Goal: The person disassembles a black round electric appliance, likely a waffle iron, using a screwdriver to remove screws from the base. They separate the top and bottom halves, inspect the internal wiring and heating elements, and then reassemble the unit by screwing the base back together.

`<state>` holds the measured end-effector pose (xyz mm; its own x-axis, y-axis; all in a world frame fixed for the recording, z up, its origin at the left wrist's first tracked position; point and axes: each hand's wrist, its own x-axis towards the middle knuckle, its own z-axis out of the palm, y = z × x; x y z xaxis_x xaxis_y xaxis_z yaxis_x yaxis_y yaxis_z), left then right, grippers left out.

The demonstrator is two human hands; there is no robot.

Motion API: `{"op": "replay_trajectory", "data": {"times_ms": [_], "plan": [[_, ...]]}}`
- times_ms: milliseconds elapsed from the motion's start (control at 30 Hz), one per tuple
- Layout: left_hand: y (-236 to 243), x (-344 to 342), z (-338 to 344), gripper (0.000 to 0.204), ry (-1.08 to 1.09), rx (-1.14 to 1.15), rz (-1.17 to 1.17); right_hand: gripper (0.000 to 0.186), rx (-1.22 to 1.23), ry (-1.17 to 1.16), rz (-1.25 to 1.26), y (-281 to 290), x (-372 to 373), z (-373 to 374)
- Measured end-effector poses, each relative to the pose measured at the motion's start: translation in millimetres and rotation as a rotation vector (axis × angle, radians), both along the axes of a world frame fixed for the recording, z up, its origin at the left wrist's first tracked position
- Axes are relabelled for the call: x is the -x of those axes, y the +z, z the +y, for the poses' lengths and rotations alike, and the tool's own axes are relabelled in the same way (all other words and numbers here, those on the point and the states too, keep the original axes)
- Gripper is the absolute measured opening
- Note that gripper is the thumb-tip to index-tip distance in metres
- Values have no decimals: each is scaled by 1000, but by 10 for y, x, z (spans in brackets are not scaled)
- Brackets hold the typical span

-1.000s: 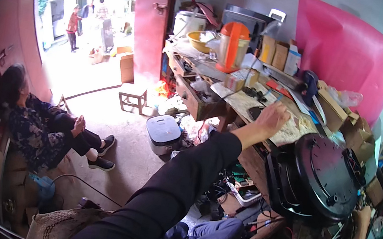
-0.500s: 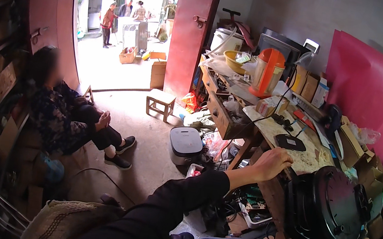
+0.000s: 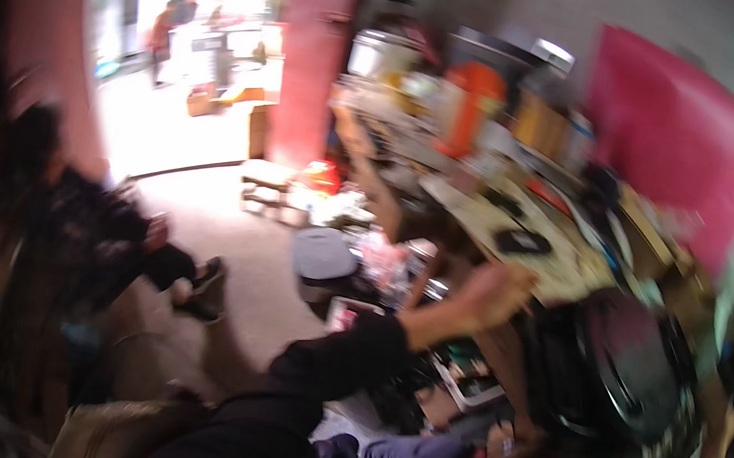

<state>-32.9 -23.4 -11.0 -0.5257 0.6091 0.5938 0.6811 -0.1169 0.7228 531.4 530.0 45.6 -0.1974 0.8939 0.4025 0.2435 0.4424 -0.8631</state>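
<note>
Black and glossy, the appliance is seen at the lower right of the frame, its broad rounded face turned upward; what it is borne by is hidden. The left hand is held just to the left of it, near the edge of the bench. Its fingers seem partly curled; no object can be made out in them, and whether anything is touched cannot be told through the blur. The right hand is seen at the far right, beside the appliance; how far it is opened, and whether anything is held, cannot be told. The appliance would probably be best steadied from both sides at once, by firm parts of its body, with its weight kept over its support. The black pad, lying on the bench near the left hand, should be guarded from knocks.
</note>
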Motion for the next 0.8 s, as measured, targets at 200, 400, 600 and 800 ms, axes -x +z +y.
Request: {"op": "replay_trajectory", "data": {"times_ms": [200,400,600,800], "plan": [[388,100,-22,15,-58,-170,151,26,142,29,764,1320,1179,-1376],[937,-519,68,23,-334,-142,92,17,-107,368,502,2050,2004,-3081],[1314,-1111,107,43,-589,-11,164,21,-398,409,348,2116,2223,-3977],[1277,-1137,15,46,-580,27,227,17,-448,520,335,2071,2358,-4074]]}}
